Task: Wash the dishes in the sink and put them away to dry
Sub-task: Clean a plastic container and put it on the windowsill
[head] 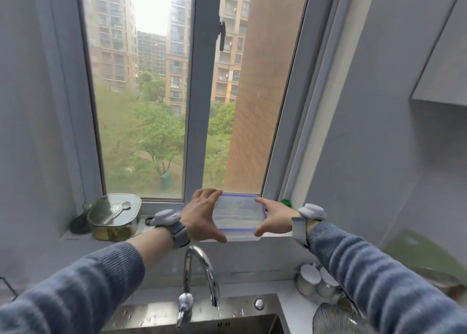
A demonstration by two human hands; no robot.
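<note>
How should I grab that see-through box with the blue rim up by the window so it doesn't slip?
Hold the clear box by its two short ends, one hand from each side, as the left hand and right hand do here. It is wide, flat and shallow, so thumbs at the near edge and fingers at the far edge probably keep it level at the window sill.

Sink (192, 325): cut off by the lower edge; only the wet rear rim and a strip of basin are seen.
Ribbed plate (336, 319): partly covered by the right sleeve (379, 283) and cropped below.
Container (238, 216): both ends are masked by the hands.
Green object (286, 203): mostly hidden behind the right hand (274, 217); it cannot be identified.
Right countertop: blurred.
</note>
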